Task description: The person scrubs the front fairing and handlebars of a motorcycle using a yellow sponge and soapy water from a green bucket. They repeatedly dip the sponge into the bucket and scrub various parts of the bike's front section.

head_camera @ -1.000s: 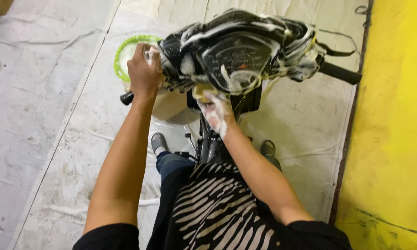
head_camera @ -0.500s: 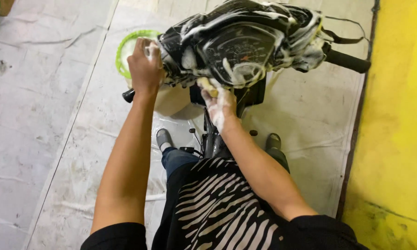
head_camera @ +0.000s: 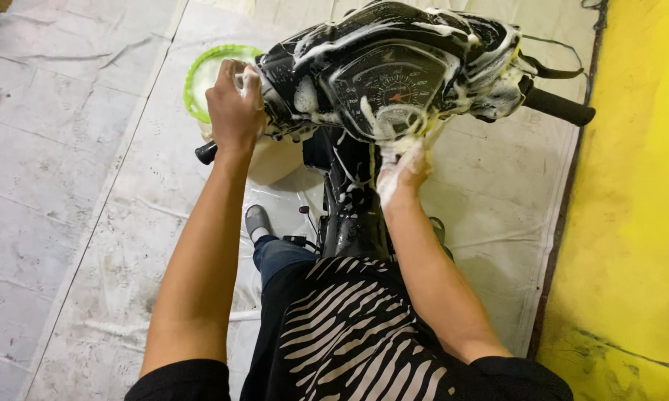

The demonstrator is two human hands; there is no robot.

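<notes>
1. Open pale tarp-covered floor (head_camera: pixel 60 186) left of the soapy black motorbike handlebar head (head_camera: pixel 394 82); wide room there.
2. Round green-rimmed plastic basin (head_camera: pixel 201 78) blocks the gap just beside left hand (head_camera: pixel 234 104).
3. R side: black rubber grip (head_camera: pixel 557 108) sticks out near yellow painted wall (head_camera: pixel 631 223); narrow strip betw. them.

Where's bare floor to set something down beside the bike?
Free: the pale floor left of the left hand and green basket; a strip between handlebar grip and yellow wall. Crowded: around the right hand under the soapy dashboard.
</notes>
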